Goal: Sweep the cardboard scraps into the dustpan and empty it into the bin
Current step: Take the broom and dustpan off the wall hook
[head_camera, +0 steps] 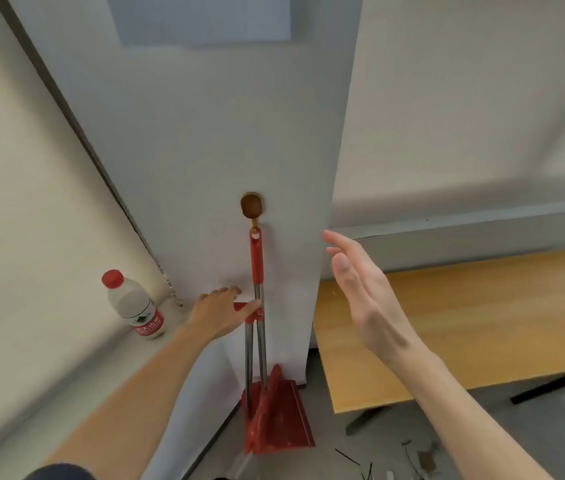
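Note:
A red broom (256, 258) with a metal shaft hangs from a brown wall hook (252, 205) on the white pillar. Clipped beside it is the red dustpan (279, 420), its pan resting near the floor. My left hand (220, 311) is wrapped around the short red dustpan handle where the two metal shafts meet. My right hand (360, 289) is raised to the right of the broom, fingers straight and apart, touching nothing. Small brown cardboard scraps (424, 460) lie on the grey floor at the bottom right.
A water bottle (133, 304) with a red cap stands on the white ledge to the left. A wooden table (481, 323) with black legs fills the right side. The pillar edge runs down between broom and table.

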Motion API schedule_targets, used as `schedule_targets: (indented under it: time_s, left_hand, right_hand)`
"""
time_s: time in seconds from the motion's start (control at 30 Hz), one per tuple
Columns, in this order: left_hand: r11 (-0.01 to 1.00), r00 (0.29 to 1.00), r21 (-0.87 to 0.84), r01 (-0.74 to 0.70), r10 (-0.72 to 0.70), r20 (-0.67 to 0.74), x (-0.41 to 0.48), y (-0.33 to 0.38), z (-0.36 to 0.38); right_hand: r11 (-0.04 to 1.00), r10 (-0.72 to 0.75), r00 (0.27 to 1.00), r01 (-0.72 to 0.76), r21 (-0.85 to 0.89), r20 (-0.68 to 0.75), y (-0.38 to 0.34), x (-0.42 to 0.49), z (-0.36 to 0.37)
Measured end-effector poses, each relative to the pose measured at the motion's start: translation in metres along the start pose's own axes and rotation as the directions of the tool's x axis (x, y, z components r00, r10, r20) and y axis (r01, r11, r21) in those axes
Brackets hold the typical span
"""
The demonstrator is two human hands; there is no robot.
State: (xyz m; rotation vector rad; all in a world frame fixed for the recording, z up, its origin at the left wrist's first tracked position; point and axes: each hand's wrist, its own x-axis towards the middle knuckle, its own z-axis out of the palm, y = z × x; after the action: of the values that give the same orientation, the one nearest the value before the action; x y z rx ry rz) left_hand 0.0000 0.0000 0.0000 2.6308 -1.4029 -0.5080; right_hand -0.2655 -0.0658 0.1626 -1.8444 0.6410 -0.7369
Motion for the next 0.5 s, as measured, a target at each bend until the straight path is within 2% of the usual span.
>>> schedule_targets:
  time_s: [0.13,0.27,0.5]
  left_hand:
    - [0.997,0.992,0.070,0.017,-0.026,0.126,0.017,-0.009,0.009]
    - [0.987,0.984,0.156,-0.040,0.012,0.177,0.034,-0.011,0.016]
    - [0.998,0.986,0.034,-0.045,0.039,0.164,0.044,-0.011,0.023]
  right_hand:
    - [0.998,0.056,0.998,-0.056,-0.010,0.013,0.006,0.015,0.009]
    - [0.998,0.064,0.998,-0.064,-0.030,0.010,0.016,0.026,0.009]
    - [0.997,0.075,0.997,-0.074,-0.032,0.017,0.017,0.033,0.013]
